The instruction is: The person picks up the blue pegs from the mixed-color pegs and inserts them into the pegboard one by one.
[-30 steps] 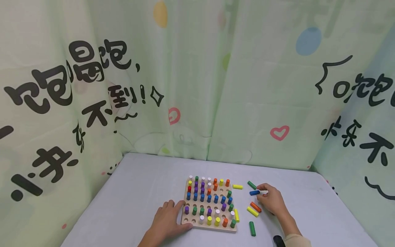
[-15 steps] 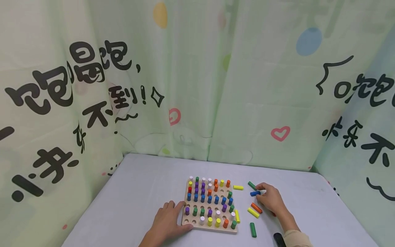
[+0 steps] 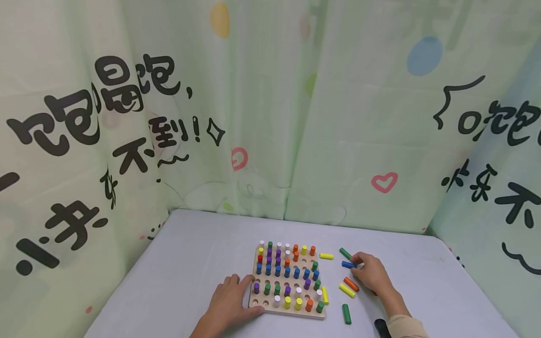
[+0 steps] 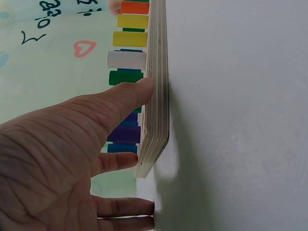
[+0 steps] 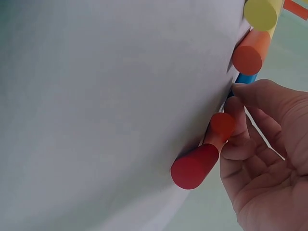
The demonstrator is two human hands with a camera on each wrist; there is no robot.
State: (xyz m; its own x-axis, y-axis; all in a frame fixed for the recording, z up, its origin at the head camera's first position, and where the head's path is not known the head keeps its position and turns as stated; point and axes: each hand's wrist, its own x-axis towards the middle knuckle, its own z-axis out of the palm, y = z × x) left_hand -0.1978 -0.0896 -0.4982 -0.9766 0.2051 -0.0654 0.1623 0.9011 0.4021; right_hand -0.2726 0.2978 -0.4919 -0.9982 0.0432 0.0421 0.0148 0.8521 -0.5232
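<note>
A wooden pegboard point(image 3: 291, 312) stands on the table, with upright coloured pegs in rows and some bare holes. My left hand point(image 3: 226, 298) rests at its near left corner. In the left wrist view the thumb presses on the board's edge and a straight index finger touches near its end. To the right of the board, my right hand point(image 3: 372, 272) pinches a blue peg point(image 3: 348, 265) lying on the table. The right wrist view shows thumb and fingertips at that blue peg point(image 5: 247, 78), mostly covered by them.
Loose pegs lie right of the board: a green peg point(image 3: 345, 253) beyond the blue one, an orange peg point(image 3: 351, 283), a yellow peg point(image 3: 347, 290) and a green peg point(image 3: 346, 314) nearer. A red peg point(image 5: 194, 167) lies by the right hand. A black object point(image 3: 382, 328) is near the right sleeve.
The right thumb and fingers have come closer together at the blue peg, and a pale patch between hand and peg is gone from sight. The left hand and pegboard stay put.
</note>
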